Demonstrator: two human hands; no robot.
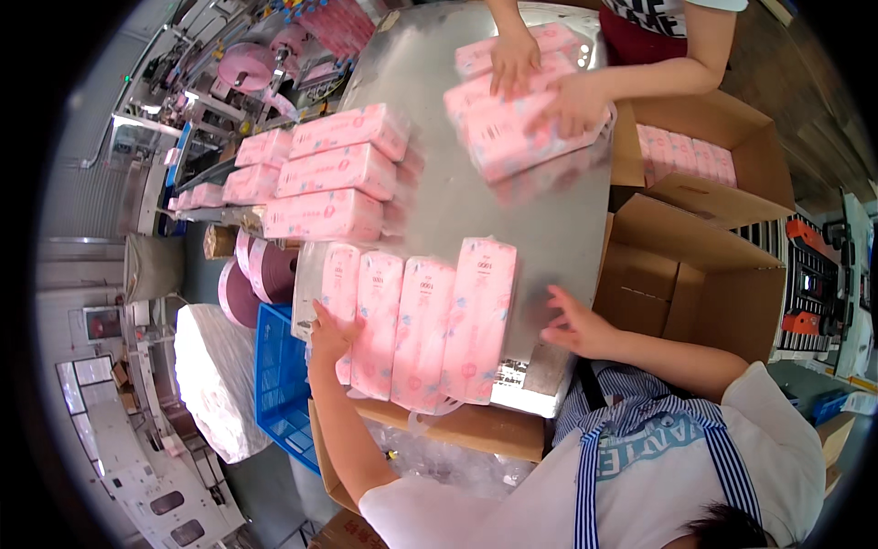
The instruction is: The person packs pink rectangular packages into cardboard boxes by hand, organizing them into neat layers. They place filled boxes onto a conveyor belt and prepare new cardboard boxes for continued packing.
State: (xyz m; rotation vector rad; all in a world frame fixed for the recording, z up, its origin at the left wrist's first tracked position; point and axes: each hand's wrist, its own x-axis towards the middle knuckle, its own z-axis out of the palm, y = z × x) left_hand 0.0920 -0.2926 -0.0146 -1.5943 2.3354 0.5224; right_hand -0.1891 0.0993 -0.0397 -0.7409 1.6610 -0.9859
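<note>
Several long pink packs of tissues (pixel 423 334) stand side by side near the table's front edge. My left hand (pixel 334 331) is at the leftmost pack (pixel 340 274), its fingers and thumb bent around that pack's near part. To the right of the row, my right hand (pixel 578 325) is raised with fingers spread, holding nothing and apart from the rightmost pack (pixel 481 316). More pink packs (pixel 334 167) lie stacked at the table's left side. Across the table, another person's hands (pixel 572 102) press on a blurred bundle of pink packs (pixel 517 133).
The metal table (pixel 439 197) spans the middle. On the right stand an open carton (pixel 695 284) and another carton (pixel 759 151) holding pink packs. A blue crate (pixel 282 384) and a carton of clear plastic bags (pixel 448 457) sit below the front edge. Machinery with pink rolls (pixel 247 66) is far left.
</note>
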